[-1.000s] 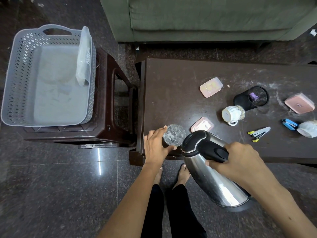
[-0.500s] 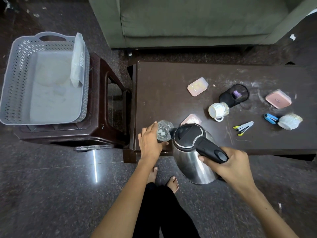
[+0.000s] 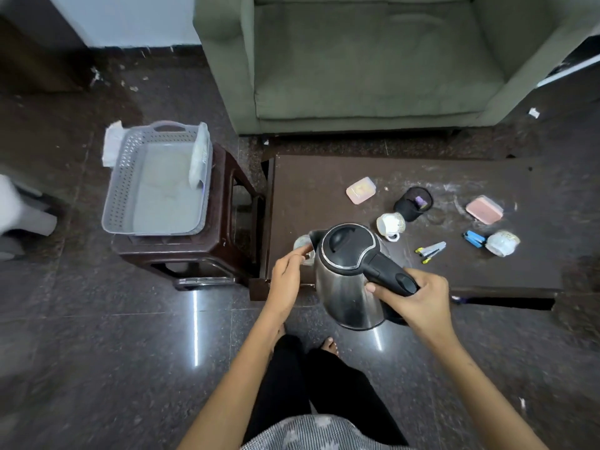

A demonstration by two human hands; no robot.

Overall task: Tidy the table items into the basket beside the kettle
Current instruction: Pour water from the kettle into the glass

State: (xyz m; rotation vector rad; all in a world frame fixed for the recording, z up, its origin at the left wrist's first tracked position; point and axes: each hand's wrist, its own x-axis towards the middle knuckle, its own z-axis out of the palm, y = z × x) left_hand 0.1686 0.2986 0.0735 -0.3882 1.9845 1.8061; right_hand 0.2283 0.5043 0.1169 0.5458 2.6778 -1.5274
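Note:
My right hand [image 3: 412,300] grips the black handle of a steel kettle [image 3: 349,277], held upright over the near left corner of the dark table [image 3: 311,186]. The kettle's spout is at a clear glass [image 3: 302,243], which my left hand [image 3: 287,277] holds at the table's corner; the kettle hides part of the glass. The grey perforated basket [image 3: 121,190] stands on a brown stool [image 3: 227,222] to the left of the table, with a flat white packet [image 3: 198,157] leaning inside its right wall.
On the table lie two pink boxes [image 3: 361,190] [image 3: 484,209], a black mesh cup [image 3: 414,203] on its side, two white teacups [image 3: 391,225] [image 3: 502,243], a blue stapler [image 3: 473,238] and a staple remover [image 3: 431,251]. A green sofa [image 3: 373,60] stands behind.
The kettle has gone from tilted to upright and risen over the table corner. The view has pulled back and up. My left hand stays on the glass.

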